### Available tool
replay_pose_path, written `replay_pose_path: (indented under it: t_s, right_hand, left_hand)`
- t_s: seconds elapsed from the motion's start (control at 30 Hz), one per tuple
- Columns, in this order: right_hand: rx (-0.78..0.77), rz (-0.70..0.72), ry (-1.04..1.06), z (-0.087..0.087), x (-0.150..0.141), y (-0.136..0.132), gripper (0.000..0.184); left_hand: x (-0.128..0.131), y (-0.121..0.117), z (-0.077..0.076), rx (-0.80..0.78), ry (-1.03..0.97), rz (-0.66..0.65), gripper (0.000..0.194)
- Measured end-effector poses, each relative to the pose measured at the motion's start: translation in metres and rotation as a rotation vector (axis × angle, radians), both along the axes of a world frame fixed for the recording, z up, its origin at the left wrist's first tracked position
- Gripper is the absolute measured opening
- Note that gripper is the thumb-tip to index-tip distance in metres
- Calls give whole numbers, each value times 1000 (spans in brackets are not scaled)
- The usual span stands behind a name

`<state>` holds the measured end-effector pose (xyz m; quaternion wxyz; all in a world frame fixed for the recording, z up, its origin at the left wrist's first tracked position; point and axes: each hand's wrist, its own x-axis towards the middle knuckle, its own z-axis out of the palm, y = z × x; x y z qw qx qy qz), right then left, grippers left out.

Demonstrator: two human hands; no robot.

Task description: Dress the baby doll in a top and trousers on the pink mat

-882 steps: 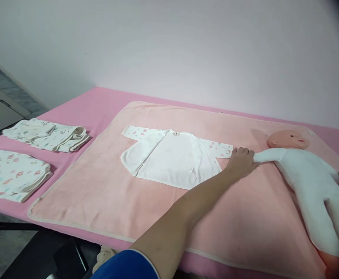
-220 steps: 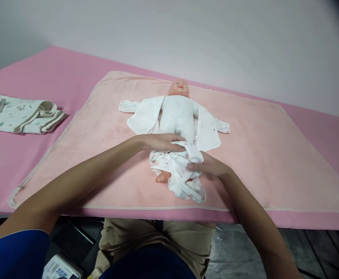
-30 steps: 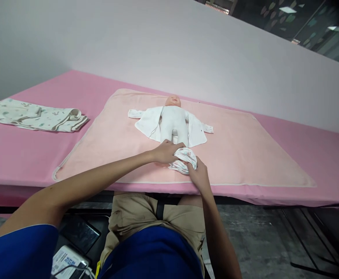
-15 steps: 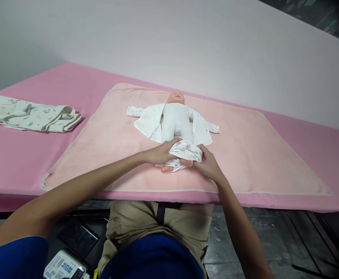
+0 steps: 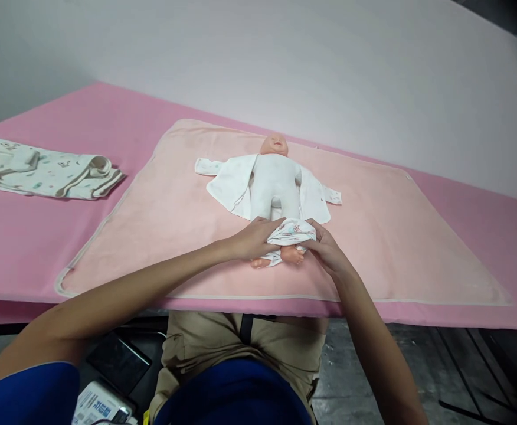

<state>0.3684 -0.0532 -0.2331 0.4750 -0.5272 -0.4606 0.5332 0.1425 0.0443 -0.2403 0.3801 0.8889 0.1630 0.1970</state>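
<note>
A baby doll (image 5: 274, 180) lies on its back on an open white baby shirt (image 5: 231, 183), in the middle of a peach blanket (image 5: 161, 218). Bunched around the doll's lower legs are small patterned trousers (image 5: 291, 230), with both bare feet sticking out below. My left hand (image 5: 254, 237) grips the left side of the trousers. On the right side my right hand (image 5: 327, 248) pinches the same bunched cloth.
The blanket covers a pink table (image 5: 41, 236) that stands against a pale wall. A folded patterned garment (image 5: 41, 172) lies at the far left. Below the table's front edge are my khaki-clad legs and a dark floor.
The bunched trousers have moved up the doll's legs, and both feet now show below the cloth. Both hands followed, away from the table edge.
</note>
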Motion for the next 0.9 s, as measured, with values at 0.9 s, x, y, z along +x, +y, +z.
replay_pose_path:
  t_s: [0.9]
  right_hand:
    - [-15, -98, -241, 34, -22, 45, 28]
  left_hand:
    - [4, 40, 59, -830, 186, 327, 39]
